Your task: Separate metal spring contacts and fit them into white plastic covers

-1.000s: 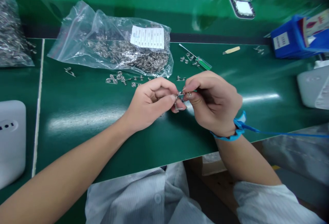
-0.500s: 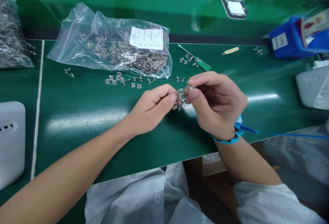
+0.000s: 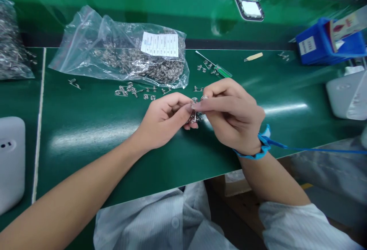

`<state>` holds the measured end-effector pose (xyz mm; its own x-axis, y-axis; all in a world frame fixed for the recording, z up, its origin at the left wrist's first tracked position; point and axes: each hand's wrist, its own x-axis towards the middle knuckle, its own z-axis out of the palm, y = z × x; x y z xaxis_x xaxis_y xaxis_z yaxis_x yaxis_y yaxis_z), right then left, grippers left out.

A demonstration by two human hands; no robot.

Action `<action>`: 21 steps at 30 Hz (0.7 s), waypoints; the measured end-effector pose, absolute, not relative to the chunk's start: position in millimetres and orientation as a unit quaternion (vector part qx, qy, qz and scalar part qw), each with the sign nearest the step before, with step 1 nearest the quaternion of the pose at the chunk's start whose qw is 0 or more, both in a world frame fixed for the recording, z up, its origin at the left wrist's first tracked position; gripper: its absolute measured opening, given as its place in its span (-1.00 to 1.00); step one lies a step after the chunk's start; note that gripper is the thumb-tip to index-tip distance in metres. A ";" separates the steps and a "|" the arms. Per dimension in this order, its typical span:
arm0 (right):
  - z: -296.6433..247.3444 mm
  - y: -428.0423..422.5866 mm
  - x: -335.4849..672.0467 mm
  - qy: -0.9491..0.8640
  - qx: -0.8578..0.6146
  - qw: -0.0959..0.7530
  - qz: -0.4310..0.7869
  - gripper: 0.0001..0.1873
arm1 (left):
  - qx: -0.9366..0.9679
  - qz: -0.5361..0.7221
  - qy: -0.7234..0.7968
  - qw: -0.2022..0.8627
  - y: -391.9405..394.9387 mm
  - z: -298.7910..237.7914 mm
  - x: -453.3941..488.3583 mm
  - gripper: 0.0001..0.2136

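Note:
A small tangle of metal springs sits in the curled fingers of my left hand. My right hand meets it from the right, thumb and fingers pinched on a coil at the tangle's upper edge. The fingertips hide part of the springs. Several loose springs lie on the green table just beyond my left hand. Behind them rests a clear zip bag with many more springs and a white label.
A green-handled screwdriver lies beyond my right hand, near a yellow-handled blade. At the right stand a blue bin and a white housing. Another spring bag and white housing are at left. A blue cord trails from my right wristband.
My right hand has moved left and closer to my left hand, its fingers now over the springs. My left fingers have shifted under the tangle. The whole view has shifted slightly.

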<state>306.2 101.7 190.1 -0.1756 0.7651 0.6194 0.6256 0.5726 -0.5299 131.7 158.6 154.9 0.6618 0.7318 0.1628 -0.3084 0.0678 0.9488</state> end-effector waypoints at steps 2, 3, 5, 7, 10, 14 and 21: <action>189.7 102.9 306.6 -0.753 -0.466 0.455 0.090 -0.75 | 0.571 0.368 0.187 0.709 158.2 154.4 131.4 -0.72; 189.4 103.5 306.3 -0.747 -0.472 0.458 0.094 -0.77 | 0.568 0.371 0.188 0.710 158.0 153.8 131.3 -0.73; 188.4 104.1 305.1 -0.736 -0.482 0.465 0.102 -0.80 | 0.562 0.383 0.185 0.709 157.6 152.4 131.3 -0.75; 187.4 104.5 303.5 -0.724 -0.486 0.475 0.114 -0.82 | 0.560 0.395 0.177 0.707 157.2 151.1 131.5 -0.75; 186.9 104.9 301.5 -0.692 -0.485 0.513 0.150 -0.87 | 0.570 0.398 0.163 0.700 156.4 150.1 131.9 -0.75; 186.7 105.4 301.9 -0.655 -0.503 0.519 0.220 -0.82 | 0.590 0.402 0.160 0.682 156.2 149.9 132.8 -0.77; 178.5 103.9 307.7 -0.597 -0.483 0.545 0.336 -0.86 | 0.625 0.468 0.200 0.592 157.8 145.1 134.5 -0.91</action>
<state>307.7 103.9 178.5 0.0602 0.9433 0.3266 0.2098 0.3079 -0.9280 134.5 157.8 145.1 0.4823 0.8037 0.3484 -0.3031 -0.2200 0.9272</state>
